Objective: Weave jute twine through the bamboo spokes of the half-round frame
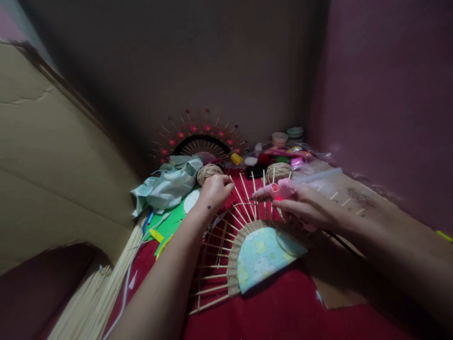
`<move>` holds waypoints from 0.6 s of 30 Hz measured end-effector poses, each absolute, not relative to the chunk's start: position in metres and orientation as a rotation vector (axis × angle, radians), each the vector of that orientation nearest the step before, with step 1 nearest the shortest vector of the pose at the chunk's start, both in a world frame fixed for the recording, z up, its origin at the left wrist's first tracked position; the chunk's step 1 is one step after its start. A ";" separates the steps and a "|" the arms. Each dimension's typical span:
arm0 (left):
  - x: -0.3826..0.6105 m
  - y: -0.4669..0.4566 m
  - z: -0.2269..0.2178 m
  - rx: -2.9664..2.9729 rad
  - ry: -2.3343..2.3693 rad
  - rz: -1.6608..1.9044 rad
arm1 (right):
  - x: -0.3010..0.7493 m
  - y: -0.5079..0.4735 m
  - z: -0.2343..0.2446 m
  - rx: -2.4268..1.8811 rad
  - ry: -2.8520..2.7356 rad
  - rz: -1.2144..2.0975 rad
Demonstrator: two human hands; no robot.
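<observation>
A half-round craft fan lies on the red surface, with a pale blue floral cloth centre (260, 257), a woven twine band (232, 264) and thin wooden sticks (212, 267) radiating outward. My left hand (216, 191) is closed in a pinch at the far side, by the tip of one stick; what it pinches is too small to make out. My right hand (311, 205) grips a pink hot glue gun (283, 189) with a lit red light. Its nozzle points left, over the upper sticks. The right part of the fan is hidden beneath my right hand.
Balls of twine (208, 174) sit behind my hands. Crumpled cloth (170, 184), green sheet (177, 222) and bundled sticks (95, 293) lie left, beside a cardboard panel (53, 156). A flower-decorated fan (193, 134) leans at the wall. Cardboard (336, 288) lies right.
</observation>
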State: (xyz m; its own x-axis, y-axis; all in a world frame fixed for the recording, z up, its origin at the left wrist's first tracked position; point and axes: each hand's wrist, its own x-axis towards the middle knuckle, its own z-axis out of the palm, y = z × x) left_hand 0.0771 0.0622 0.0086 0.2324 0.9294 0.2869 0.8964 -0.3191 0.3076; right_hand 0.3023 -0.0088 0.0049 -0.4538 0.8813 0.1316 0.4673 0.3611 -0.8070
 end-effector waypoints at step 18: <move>0.078 0.062 0.009 2.421 1.795 0.626 | 0.302 -0.009 0.004 -1.249 -2.073 0.994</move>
State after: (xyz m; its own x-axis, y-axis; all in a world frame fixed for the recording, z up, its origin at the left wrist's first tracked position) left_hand 0.0784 0.0623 0.0092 0.2379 0.9293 0.2824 0.9035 -0.3185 0.2869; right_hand 0.3024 -0.0089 0.0045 -0.4401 0.8960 0.0592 0.5147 0.3057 -0.8010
